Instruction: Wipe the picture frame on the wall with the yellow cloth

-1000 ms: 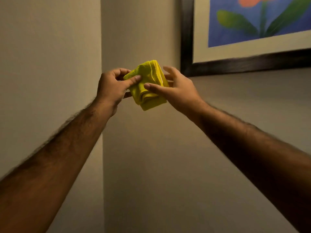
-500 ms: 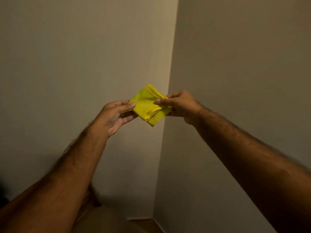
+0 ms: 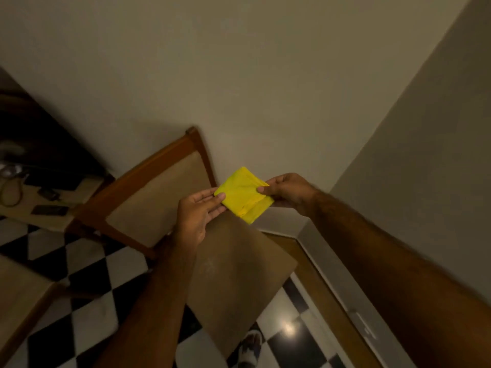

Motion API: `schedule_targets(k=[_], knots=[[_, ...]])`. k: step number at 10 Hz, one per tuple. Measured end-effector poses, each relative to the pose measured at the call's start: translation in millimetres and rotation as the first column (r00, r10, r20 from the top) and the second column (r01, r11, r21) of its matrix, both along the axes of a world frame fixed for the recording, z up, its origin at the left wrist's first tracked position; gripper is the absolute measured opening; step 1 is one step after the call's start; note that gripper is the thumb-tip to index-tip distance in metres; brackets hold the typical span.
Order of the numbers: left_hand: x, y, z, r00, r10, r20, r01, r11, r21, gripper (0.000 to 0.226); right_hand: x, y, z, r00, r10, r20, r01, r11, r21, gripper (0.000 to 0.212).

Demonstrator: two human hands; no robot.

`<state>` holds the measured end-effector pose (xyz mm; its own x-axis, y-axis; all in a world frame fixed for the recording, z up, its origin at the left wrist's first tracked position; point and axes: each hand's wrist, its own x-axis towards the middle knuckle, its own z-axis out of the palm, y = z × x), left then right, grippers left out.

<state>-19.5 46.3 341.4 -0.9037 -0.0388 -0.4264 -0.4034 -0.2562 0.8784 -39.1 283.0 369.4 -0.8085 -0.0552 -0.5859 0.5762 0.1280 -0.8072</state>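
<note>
The yellow cloth (image 3: 243, 195), folded into a flat square, is held in the air between both hands above a chair. My right hand (image 3: 288, 191) pinches its right edge with thumb on top. My left hand (image 3: 198, 212) lies palm up at its left corner, fingertips and thumb touching the cloth. The picture frame is out of view; only bare beige walls show above the hands.
A wooden chair (image 3: 159, 197) with tan padded back and seat stands under my hands, against the wall corner. A side table (image 3: 39, 200) with dark small items is at the left. Black-and-white checkered floor (image 3: 79, 264) and a pale baseboard (image 3: 332, 274) lie below.
The view has tilted down from the framed picture to the chair and floor. Both hands have come down with the cloth, which went from bunched to a flat folded square.
</note>
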Motion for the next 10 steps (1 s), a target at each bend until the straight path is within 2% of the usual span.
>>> schedule_targets(k=[1, 2, 4, 6, 7, 8, 9, 10], knots=[[1.1, -15.0, -46.9, 0.997, -0.004, 0.073, 0.006, 0.999, -0.034, 0.03, -1.9, -14.6, -58.0, 0.997, 0.016, 0.082, -0.016, 1.0, -0.009, 0.01], [0.5, -31.0, -128.7, 0.981, -0.013, 0.192, 0.032, 0.995, -0.095, 0.032, -1.3, -35.4, -153.2, 0.982, 0.009, 0.191, -0.016, 0.999, 0.034, 0.017], [8.6, -42.8, -251.2, 0.918, -0.006, 0.396, 0.093, 0.975, -0.202, 0.034, 17.6, -50.5, -284.9, 0.951, -0.021, 0.308, -0.012, 0.995, 0.102, 0.03], [12.8, -54.1, -358.1, 0.842, 0.022, 0.539, 0.168, 0.938, -0.302, 0.034, 29.3, -63.0, -385.2, 0.918, 0.006, 0.397, -0.054, 0.992, 0.11, 0.036], [14.8, -56.3, -384.3, 0.834, 0.04, 0.551, 0.197, 0.91, -0.364, 0.033, 33.2, -68.2, -408.6, 0.926, 0.032, 0.377, -0.096, 0.983, 0.153, 0.033], [21.3, -50.4, -401.4, 0.852, 0.016, 0.523, 0.309, 0.79, -0.529, 0.035, 40.2, -76.2, -427.0, 0.941, 0.109, 0.322, -0.208, 0.933, 0.294, 0.035], [28.3, -42.2, -397.7, 0.888, -0.088, 0.451, 0.427, 0.52, -0.74, 0.037, 42.5, -79.0, -421.9, 0.928, 0.253, 0.272, -0.354, 0.826, 0.439, 0.045], [26.0, -33.1, -378.1, 0.89, -0.284, 0.357, 0.409, 0.15, -0.9, 0.059, 37.9, -81.0, -402.2, 0.864, 0.447, 0.234, -0.468, 0.537, 0.702, 0.07]])
